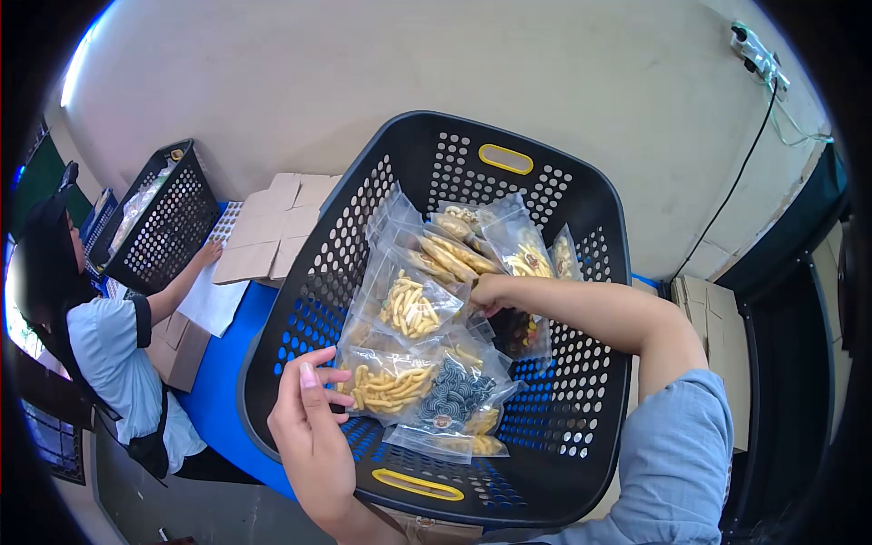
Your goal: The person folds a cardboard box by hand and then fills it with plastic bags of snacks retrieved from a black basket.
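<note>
A large black plastic basket with perforated walls holds several clear bags of snacks. My left hand is open at the basket's near left side, fingers apart, its fingertips by the edge of a bag of yellow stick snacks. Beside that bag lies one with dark grey-blue spiral pieces. From the right, my right hand reaches in among the bags, its fingers curled and partly hidden. Whatever it grips cannot be made out. Close to it are another bag of yellow sticks and a bag with dark contents.
At left a co-worker rests a hand on a white sheet on the blue table. Behind stands another black basket. Flattened cardboard boxes lie left of my basket; a cardboard box stands right.
</note>
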A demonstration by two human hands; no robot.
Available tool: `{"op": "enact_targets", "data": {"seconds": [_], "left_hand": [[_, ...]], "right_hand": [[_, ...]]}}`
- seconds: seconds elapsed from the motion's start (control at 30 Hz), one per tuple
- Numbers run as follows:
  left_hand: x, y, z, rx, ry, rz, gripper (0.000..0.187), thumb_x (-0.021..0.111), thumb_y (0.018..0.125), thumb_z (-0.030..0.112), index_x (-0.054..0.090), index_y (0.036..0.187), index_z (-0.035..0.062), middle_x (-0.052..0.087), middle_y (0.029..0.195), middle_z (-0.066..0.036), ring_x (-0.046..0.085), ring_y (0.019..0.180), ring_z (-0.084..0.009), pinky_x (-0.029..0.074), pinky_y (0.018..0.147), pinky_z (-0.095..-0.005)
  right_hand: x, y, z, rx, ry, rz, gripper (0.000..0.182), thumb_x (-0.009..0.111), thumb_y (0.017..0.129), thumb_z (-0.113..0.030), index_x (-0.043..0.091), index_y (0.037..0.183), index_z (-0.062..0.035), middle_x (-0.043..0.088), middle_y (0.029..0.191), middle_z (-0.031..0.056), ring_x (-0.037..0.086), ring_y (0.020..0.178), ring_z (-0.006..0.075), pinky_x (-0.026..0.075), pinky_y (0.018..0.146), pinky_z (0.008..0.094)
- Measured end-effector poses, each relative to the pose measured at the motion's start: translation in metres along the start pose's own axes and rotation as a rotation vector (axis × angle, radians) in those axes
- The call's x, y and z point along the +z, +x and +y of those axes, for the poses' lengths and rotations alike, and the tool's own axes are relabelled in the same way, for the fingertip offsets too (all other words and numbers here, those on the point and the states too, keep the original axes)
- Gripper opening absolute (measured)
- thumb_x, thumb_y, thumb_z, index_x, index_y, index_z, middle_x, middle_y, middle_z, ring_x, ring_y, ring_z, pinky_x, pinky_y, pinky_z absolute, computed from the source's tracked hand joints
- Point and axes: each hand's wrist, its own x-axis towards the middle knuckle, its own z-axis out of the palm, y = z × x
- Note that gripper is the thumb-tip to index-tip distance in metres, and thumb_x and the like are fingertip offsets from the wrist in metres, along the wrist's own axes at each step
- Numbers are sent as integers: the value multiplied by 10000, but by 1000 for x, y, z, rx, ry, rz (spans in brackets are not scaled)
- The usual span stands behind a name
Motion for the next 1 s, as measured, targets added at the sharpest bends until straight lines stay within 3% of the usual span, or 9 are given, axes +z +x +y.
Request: {"op": "enact_targets", "data": {"seconds": [0.23,0.33,0.5,0.57,0.63,0.8,0.87,0.9,1.0], "left_hand": [[-1,3,-4,14,-18,2,444,322,1031,349,602,1088,10,656,853,-81,579,661,-95,446,564,-221],[0,4,-1,1,-22,-8,445,330,1030,359,604,1087,13,656,852,-79,579,662,-93,445,564,-220],[2,4,2,-19,-48,12,373,386,1026,287,623,1060,1,655,821,-83,582,658,-106,462,572,-249],[3,4,1,-19,-36,12,378,381,1026,292,622,1062,3,654,823,-82,581,659,-105,460,571,-247],[5,5,-1,-16,-24,5,383,376,1027,297,621,1064,5,653,824,-81,581,661,-105,458,570,-244],[6,4,-2,-18,25,22,447,341,1024,368,607,1090,16,657,849,-76,581,670,-96,437,571,-221],[5,4,-2,-26,33,21,475,335,1019,405,603,1106,22,659,871,-72,581,676,-89,431,573,-211],[5,4,-1,-24,44,26,475,335,1019,405,603,1106,22,659,871,-72,581,676,-89,431,573,-211],[4,4,-2,-22,16,30,476,334,1020,396,606,1104,15,660,872,-74,579,675,-85,435,572,-206]], "right_hand": [[-45,-58,-65,-217,-241,21,515,531,789,-38,457,1298,-18,616,789,109,630,701,180,524,593,300],[-74,-96,-81,-456,-552,-180,564,520,786,-26,427,1341,-18,619,795,65,621,748,132,477,677,238],[-101,-140,-97,-757,-75,-340,622,519,767,-9,398,1377,-8,568,772,-25,622,785,94,463,734,233],[-97,-167,-104,-871,236,-601,631,506,755,11,394,1376,-3,539,770,-33,639,809,101,492,755,246],[-88,-165,-102,-997,237,-843,575,551,835,-37,393,1388,-24,538,815,-15,673,941,190,522,809,274],[-49,-150,-87,-762,-239,-967,498,548,857,-50,470,1349,-56,551,855,17,647,924,171,514,818,288],[-29,-130,-74,-798,-823,-706,429,585,881,-112,525,1303,-63,652,1085,135,625,1029,239,481,881,358],[-20,-129,-64,-820,-1000,-617,410,617,861,-156,565,1258,-67,653,1121,142,624,1020,279,473,893,380],[0,-138,-63,-652,-1195,-749,247,636,840,-200,686,1023,-40,688,1020,147,645,963,281,496,836,397]]}}
